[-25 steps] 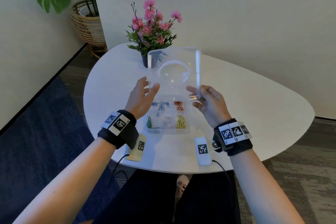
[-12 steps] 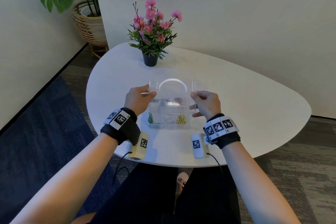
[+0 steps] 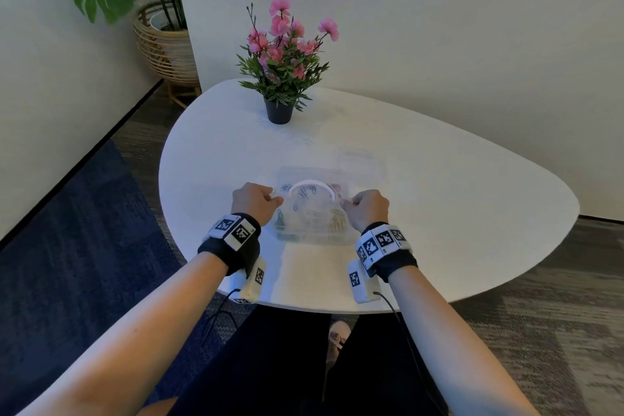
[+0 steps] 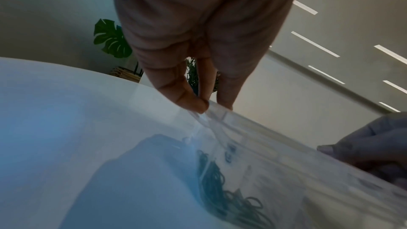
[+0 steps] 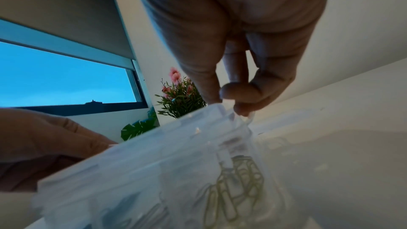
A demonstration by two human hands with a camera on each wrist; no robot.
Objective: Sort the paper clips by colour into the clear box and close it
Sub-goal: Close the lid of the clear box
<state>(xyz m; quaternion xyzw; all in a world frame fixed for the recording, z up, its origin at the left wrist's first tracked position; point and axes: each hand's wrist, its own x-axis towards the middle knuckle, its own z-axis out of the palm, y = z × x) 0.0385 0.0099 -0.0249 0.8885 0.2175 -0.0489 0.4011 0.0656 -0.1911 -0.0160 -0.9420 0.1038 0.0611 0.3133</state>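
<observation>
A clear box (image 3: 312, 233) stands on the white table (image 3: 439, 213) with its clear lid (image 3: 314, 203) lowered over it, white handle (image 3: 312, 185) on top. Through the plastic I see blue (image 3: 302, 193), red (image 3: 336, 187), green (image 3: 279, 217) and yellow (image 3: 337, 222) paper clips in separate compartments. My left hand (image 3: 275, 201) pinches the lid's left edge (image 4: 211, 111). At the right corner (image 5: 222, 111) my right hand (image 3: 346, 203) pinches the lid too. Green clips (image 4: 220, 180) and yellow clips (image 5: 237, 180) lie under the plastic. Whether the lid is latched I cannot tell.
A black pot of pink flowers (image 3: 278, 111) stands at the table's far side. Two white tagged devices (image 3: 251, 280) (image 3: 361, 282) lie near the front edge with cables hanging off. A wicker basket with a leafy plant (image 3: 165, 44) is on the floor, back left.
The lid swung from upright down over the box. Both hands came down and toward me with it, still pinching its side edges.
</observation>
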